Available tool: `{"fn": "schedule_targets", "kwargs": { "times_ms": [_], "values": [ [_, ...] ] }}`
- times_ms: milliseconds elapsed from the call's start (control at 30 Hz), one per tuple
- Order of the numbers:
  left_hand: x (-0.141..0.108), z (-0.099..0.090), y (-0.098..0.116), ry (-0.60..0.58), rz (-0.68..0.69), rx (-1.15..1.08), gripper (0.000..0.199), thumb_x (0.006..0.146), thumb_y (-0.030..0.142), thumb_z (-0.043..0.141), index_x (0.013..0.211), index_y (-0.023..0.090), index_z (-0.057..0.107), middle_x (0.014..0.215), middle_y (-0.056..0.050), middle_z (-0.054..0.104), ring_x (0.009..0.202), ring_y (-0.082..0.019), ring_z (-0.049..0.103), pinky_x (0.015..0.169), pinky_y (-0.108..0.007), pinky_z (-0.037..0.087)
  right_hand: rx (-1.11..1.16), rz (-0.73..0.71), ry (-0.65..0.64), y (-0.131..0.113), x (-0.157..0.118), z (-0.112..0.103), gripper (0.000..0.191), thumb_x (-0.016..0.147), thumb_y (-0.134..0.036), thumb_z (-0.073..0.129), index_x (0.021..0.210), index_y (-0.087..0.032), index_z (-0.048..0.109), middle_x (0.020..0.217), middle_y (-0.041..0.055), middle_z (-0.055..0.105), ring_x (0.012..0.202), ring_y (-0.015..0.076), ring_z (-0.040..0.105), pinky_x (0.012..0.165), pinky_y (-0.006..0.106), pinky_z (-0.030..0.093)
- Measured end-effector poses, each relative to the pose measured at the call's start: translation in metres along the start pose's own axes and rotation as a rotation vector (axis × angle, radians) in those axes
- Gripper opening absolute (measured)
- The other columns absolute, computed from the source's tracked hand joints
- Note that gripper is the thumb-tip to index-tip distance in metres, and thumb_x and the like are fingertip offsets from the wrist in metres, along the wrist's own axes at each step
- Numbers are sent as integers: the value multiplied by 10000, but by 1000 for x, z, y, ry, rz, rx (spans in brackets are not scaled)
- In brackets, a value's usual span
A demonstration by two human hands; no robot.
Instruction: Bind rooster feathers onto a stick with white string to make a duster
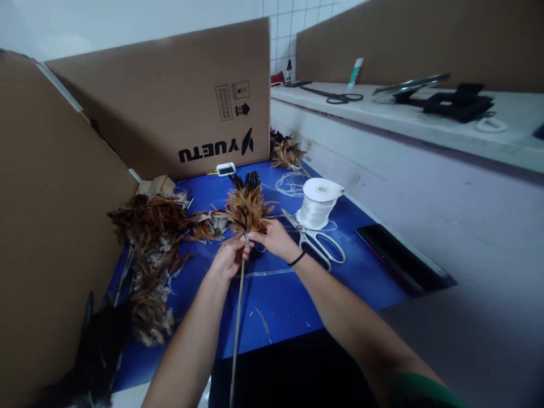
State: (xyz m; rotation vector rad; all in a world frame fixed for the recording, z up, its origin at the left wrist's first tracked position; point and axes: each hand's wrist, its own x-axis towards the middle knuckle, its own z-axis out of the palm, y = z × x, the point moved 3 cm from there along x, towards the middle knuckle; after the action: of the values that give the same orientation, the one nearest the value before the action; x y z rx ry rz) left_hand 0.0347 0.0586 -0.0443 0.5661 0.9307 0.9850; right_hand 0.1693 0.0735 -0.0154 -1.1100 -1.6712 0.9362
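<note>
The left hand (230, 257) is closed around the stick (238, 323), whose bare length runs back below it. Just beside it, the right hand (277, 238) pinches the base of the feather bundle (246, 208), which fans out immediately beyond both hands.

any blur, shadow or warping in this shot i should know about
Head view, overall: dim, cool light; head view, lower left: black feathers sink into shadow, detail lost; head view, sides: cardboard and shelf look slanted, likely wide-angle stretch; head view, middle: scissors fairly clear.
</note>
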Motion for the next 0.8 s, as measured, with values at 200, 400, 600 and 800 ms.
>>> {"fn": "schedule_targets", "kwargs": {
  "times_ms": [200, 400, 600, 800],
  "values": [
    [-2, 2, 0, -4, -5, -21, 45, 758, 74, 567, 773, 73, 609, 644, -59, 591, 455, -41, 464, 371, -114, 328, -129, 36, 69, -4, -4, 0, 142, 702, -263, 609, 755, -134, 632, 661, 4, 630, 586, 113, 519, 579, 224, 410],
    [0, 0, -1, -65, 33, -37, 27, 722, 89, 606, 729, 72, 586, 599, -11, 525, 431, -16, 379, 369, -110, 279, -163, 27, 132, -4, -4, 1, 164, 679, -245, 636, 795, -129, 650, 680, 4, 646, 588, 113, 521, 584, 226, 407],
    [-4, 3, 3, -62, 63, -61, 65, 695, 67, 625, 697, 74, 561, 591, 1, 500, 422, -2, 337, 375, -106, 257, -144, 50, 241, -3, -5, 1, 202, 645, -304, 691, 742, -152, 601, 688, 16, 647, 607, 134, 570, 602, 247, 433],
    [-7, 6, 6, -60, 50, -122, 69, 713, 31, 593, 692, 79, 548, 616, -10, 505, 427, -3, 350, 371, -100, 263, -43, 56, 244, -1, -6, 3, 316, 635, -318, 709, 874, -170, 565, 686, -12, 628, 599, 123, 570, 582, 234, 443]
  ]
}}
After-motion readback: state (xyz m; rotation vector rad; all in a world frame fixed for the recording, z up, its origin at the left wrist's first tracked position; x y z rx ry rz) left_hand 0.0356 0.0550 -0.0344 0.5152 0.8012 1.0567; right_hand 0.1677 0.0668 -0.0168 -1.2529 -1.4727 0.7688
